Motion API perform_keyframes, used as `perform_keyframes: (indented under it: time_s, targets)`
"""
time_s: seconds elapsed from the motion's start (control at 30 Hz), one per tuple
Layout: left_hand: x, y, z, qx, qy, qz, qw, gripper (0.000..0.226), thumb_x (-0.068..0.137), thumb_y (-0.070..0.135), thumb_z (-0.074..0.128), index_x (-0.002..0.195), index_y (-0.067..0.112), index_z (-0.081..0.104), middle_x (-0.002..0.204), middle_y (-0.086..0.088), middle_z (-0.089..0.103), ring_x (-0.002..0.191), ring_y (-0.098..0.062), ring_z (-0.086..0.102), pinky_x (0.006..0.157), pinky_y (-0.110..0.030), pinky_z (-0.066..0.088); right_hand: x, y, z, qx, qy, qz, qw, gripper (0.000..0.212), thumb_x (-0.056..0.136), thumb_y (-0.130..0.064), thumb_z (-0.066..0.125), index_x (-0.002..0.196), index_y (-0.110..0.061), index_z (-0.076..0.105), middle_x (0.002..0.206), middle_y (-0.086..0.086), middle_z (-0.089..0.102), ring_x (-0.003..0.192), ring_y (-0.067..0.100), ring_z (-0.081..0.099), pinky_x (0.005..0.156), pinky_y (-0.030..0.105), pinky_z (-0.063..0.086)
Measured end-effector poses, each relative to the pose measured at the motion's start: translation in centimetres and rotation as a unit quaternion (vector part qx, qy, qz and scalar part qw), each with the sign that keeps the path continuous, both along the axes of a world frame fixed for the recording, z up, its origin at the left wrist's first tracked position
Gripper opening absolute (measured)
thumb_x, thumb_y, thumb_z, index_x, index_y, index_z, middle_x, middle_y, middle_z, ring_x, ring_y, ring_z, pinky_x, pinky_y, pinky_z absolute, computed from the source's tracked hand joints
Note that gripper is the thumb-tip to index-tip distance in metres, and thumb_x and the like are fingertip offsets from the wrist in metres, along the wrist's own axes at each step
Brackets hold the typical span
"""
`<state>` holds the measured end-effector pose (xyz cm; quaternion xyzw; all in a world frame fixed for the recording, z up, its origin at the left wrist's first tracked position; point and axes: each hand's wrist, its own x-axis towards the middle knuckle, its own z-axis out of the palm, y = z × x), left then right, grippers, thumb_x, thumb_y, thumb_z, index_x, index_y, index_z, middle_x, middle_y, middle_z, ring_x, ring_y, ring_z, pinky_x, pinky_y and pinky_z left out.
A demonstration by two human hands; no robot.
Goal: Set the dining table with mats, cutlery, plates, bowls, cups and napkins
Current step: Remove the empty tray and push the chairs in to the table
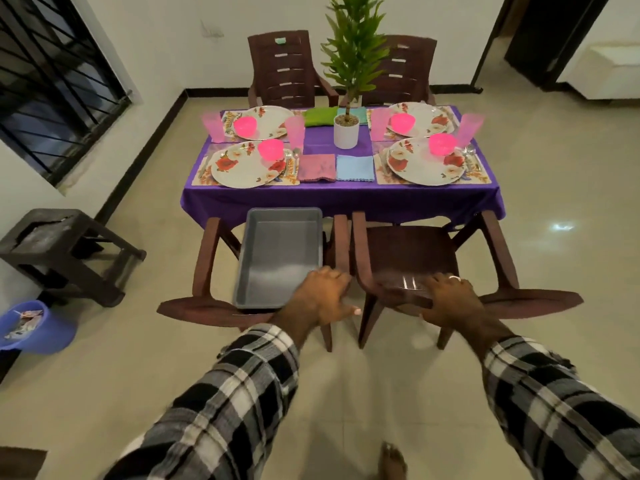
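The table under a purple cloth (346,197) carries several settings. Each has a floral mat, a floral plate (247,166) with a pink bowl (270,148) on it, a pink cup (295,130) and cutlery (294,157). A pink napkin (317,167) and a blue napkin (355,168) lie flat at the near middle; a green napkin (320,116) lies behind the plant. My left hand (322,299) grips the left near chair's backrest beside a grey tray (280,251) that holds nothing. My right hand (450,299) grips the right near chair's backrest (394,292).
A potted plant (346,130) stands mid-table. Two more brown chairs (282,67) stand at the far side. A dark stool (62,251) and a blue bin (31,327) stand by the left wall under a barred window. A doorway opens at the back right.
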<state>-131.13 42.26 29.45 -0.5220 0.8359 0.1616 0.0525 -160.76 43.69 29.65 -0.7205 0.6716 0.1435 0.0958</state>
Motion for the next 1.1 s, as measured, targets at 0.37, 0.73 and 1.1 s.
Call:
perform_keyframes:
  time_s: [0.37,0.73,1.1]
  targets:
    - [-20.3,-1.0,-2.7,0.023,-0.1,-0.036,0.994,0.03,0.095,0.018,0.059,0.122,0.025,0.07,0.119,-0.007,0.072,0.11,-0.032,0.07,0.093,-0.046,0.06,-9.5,0.5,-1.6,0.074,-0.009,0.011,0.997,0.033,0.083,-0.024,0.066,0.116,-0.028,0.068,0.113,0.002,0.069,0.107,0.026,0.068,0.086,0.036,0.052]
    - [-20.7,-1.0,-4.9,0.049,-0.112,-0.007,0.992,0.022,0.098,0.02,0.065,0.113,0.034,0.072,0.093,0.001,0.071,0.084,-0.026,0.069,0.084,-0.045,0.064,-10.1,1.0,-1.3,0.066,0.019,0.054,0.996,0.031,0.091,-0.029,0.057,0.12,-0.027,0.066,0.12,0.001,0.068,0.111,0.025,0.068,0.092,0.036,0.052]
    - [-17.7,-1.0,-2.2,0.135,-0.04,0.008,0.99,0.076,0.079,0.046,0.088,0.146,0.033,0.053,0.133,0.0,0.063,0.121,-0.026,0.059,0.106,-0.051,0.052,-9.0,-0.9,-0.6,0.168,-0.048,0.022,0.984,0.072,0.072,-0.06,0.084,0.133,-0.031,0.057,0.117,-0.004,0.073,0.101,0.02,0.072,0.102,0.04,0.052]
